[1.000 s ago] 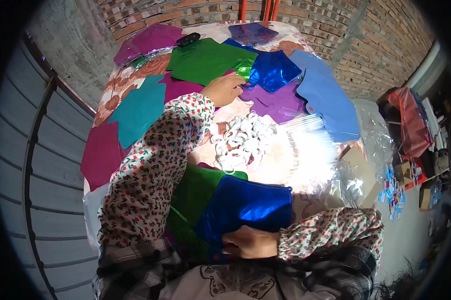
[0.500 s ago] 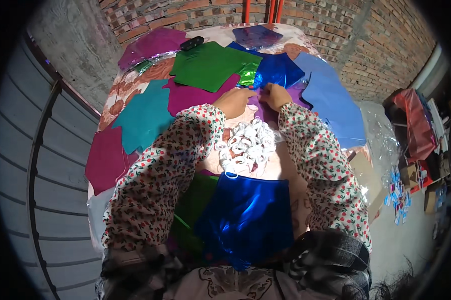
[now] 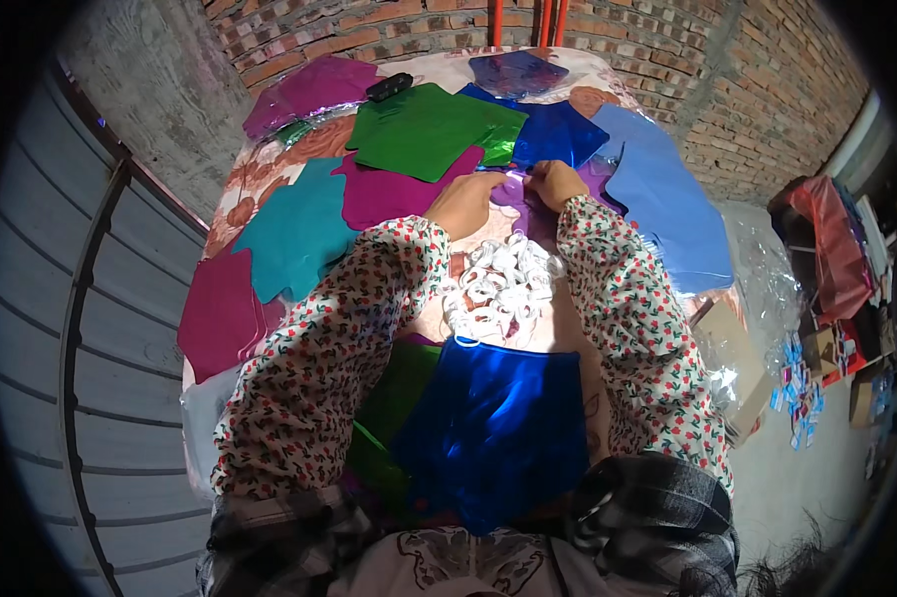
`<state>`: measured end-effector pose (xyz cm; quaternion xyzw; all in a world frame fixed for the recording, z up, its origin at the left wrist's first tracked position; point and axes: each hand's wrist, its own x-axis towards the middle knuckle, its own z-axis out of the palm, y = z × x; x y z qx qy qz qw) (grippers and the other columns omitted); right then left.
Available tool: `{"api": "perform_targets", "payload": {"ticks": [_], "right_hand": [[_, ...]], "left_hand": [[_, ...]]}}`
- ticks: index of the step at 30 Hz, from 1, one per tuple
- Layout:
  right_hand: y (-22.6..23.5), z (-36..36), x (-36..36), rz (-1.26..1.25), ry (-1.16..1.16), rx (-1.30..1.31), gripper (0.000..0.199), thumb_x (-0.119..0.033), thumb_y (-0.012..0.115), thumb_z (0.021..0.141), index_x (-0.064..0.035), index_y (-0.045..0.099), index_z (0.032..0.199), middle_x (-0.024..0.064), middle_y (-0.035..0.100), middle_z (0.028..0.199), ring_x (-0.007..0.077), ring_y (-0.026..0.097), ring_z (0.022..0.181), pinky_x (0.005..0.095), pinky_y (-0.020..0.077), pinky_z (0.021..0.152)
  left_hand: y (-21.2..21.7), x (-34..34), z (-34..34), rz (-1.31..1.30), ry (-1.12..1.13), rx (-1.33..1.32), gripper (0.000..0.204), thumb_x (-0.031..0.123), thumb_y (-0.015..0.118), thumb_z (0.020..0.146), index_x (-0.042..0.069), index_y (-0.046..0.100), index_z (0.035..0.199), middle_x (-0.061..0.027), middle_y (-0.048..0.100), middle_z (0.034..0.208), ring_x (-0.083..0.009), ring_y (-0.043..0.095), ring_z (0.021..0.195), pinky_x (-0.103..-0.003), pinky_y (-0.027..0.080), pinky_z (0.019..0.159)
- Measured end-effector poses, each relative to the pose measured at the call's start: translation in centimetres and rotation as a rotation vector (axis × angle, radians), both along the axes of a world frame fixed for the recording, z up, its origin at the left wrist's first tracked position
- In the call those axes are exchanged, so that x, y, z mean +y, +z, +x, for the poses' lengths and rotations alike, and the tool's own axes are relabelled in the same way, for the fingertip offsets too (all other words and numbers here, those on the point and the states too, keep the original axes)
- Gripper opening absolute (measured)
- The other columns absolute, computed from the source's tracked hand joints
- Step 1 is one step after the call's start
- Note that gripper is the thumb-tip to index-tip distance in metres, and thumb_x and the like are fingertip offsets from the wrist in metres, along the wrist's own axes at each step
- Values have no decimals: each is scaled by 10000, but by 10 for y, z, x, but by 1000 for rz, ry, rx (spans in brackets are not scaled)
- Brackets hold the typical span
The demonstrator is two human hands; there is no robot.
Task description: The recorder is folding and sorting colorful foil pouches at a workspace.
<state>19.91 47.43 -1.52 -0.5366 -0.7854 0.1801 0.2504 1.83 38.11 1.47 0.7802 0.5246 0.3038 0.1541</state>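
Both hands have moved forward past the white rings (image 3: pixel 498 284); left hand (image 3: pixel 461 202) and right hand (image 3: pixel 556 183) pinch a purple foil sheet (image 3: pixel 513 191) together.

A brown cardboard box (image 3: pixel 729 350) sits right of the table, small blue-and-white packets (image 3: pixel 797 388) scattered beside it

White floral sleeves (image 3: pixel 319 368) (red and green sprigs)
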Motion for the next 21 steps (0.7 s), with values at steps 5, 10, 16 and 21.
{"api": "perform_targets", "payload": {"ticks": [5, 10, 16, 21], "right_hand": [[-10, 18, 32, -120, 138, 129, 212, -223, 641, 834, -14, 642, 801, 57, 584, 630, 143, 565, 622, 311, 450, 616], [14, 28, -1, -273, 192, 307, 137, -137, 605, 861, -20, 646, 804, -5, 552, 615, 72, 486, 601, 259, 425, 581], [108, 2, -226, -195, 688, -4, 148, -140, 537, 867, -43, 582, 764, 105, 612, 701, 218, 575, 612, 349, 439, 558], [83, 21, -325, -718, 718, -261, 153, -108, 510, 848, -55, 574, 977, 167, 587, 733, 314, 603, 645, 386, 508, 584]], "left_hand": [[-18, 10, 15, 139, -118, 110, 302, 34, 454, 867, 6, 559, 1149, -224, 604, 1051, -346, 580, 987, -404, 454, 855], [-18, 15, 37, 31, -132, 357, 321, 82, 474, 872, 36, 534, 1185, -227, 582, 1107, -338, 576, 1006, -415, 450, 871], [5, 4, 12, -289, 72, 495, 360, 168, 499, 874, 55, 514, 1216, -234, 559, 1159, -338, 565, 1045, -405, 451, 881], [5, 12, 37, -300, 57, 425, 402, 235, 517, 873, 51, 507, 1230, -235, 553, 1178, -324, 573, 1052, -396, 458, 873]]}}
